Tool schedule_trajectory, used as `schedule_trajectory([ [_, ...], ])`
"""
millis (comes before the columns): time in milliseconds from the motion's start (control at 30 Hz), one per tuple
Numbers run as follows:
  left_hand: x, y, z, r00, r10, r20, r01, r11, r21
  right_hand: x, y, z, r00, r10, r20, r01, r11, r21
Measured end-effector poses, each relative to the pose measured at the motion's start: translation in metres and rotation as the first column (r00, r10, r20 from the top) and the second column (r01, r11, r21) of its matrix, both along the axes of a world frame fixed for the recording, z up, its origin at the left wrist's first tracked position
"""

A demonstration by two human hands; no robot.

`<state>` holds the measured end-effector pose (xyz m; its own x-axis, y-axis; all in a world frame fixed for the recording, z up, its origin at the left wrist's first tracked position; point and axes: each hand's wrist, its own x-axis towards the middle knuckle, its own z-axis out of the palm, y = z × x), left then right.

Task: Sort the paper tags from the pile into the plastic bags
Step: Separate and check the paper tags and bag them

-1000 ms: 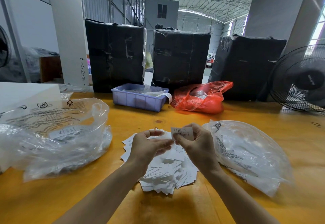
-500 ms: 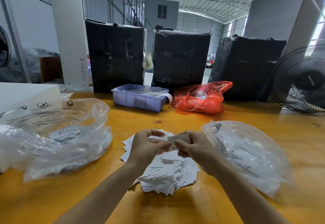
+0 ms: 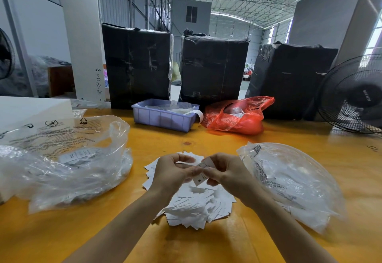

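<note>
Left hand: the left hand [image 3: 172, 173] is just above the pile, fingers curled, pinching the left end of a tag [image 3: 203, 171] with thumb and fingertips.
Right hand: the right hand [image 3: 225, 173] pinches the right end of the same tag, fingers curled round it.
Tag: a small white strip held between both hands, tilted, with a letter S near its low end. I cannot tell if it is one tag or a few stuck together.
Pile: the pile [image 3: 196, 205] of white paper tags lies on the near middle of the table [image 3: 206, 242], right under the hands.
Left bag: a big clear bag [image 3: 68, 159] sits left of the pile, open mouth facing up, with a few tags inside and black print on it.
Right bag: a second clear bag [image 3: 289, 180] lies just right of the pile, beside the right wrist, with white tags in its near end.
Bin: a small purple bin [image 3: 163, 117] sits far on the table.
Red bag: a red bag [image 3: 237, 116] lies right of the bin, close to it.
Boxes: three tall black boxes [image 3: 138, 66] stand behind the bin and red bag.
Fan: a black fan [image 3: 355, 95] stands at the far right.
</note>
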<state>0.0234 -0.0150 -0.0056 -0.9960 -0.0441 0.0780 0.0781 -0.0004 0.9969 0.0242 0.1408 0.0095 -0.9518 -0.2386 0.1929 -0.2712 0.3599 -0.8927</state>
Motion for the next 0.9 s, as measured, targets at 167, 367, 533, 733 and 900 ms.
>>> schedule_trajectory([
  [167,-0.0014,-0.0007,0.0020,0.998,0.047,0.031,-0.052,0.985,0.167,-0.0015,0.0000,-0.0012,1.000,-0.011,-0.027,0.011,1.000,-0.006],
  [367,-0.0015,-0.0022,0.0059,0.999,0.022,0.045,-0.032,0.967,0.251,-0.0038,0.0030,0.0028,0.971,-0.188,-0.147,0.141,0.949,-0.281],
  [533,0.0000,-0.0008,0.0067,0.999,-0.001,0.045,-0.012,0.961,0.275,-0.0021,0.0012,0.0012,0.961,-0.201,-0.189,0.133,0.937,-0.323],
  [733,-0.0003,-0.0008,0.0063,0.999,0.004,0.044,-0.016,0.963,0.269,-0.0020,-0.0004,0.0008,0.959,-0.194,-0.208,0.124,0.943,-0.310],
  [900,-0.0013,-0.0006,0.0054,0.999,0.014,0.040,-0.024,0.964,0.266,-0.0018,-0.0016,-0.0016,0.954,-0.206,-0.220,0.140,0.949,-0.283],
])
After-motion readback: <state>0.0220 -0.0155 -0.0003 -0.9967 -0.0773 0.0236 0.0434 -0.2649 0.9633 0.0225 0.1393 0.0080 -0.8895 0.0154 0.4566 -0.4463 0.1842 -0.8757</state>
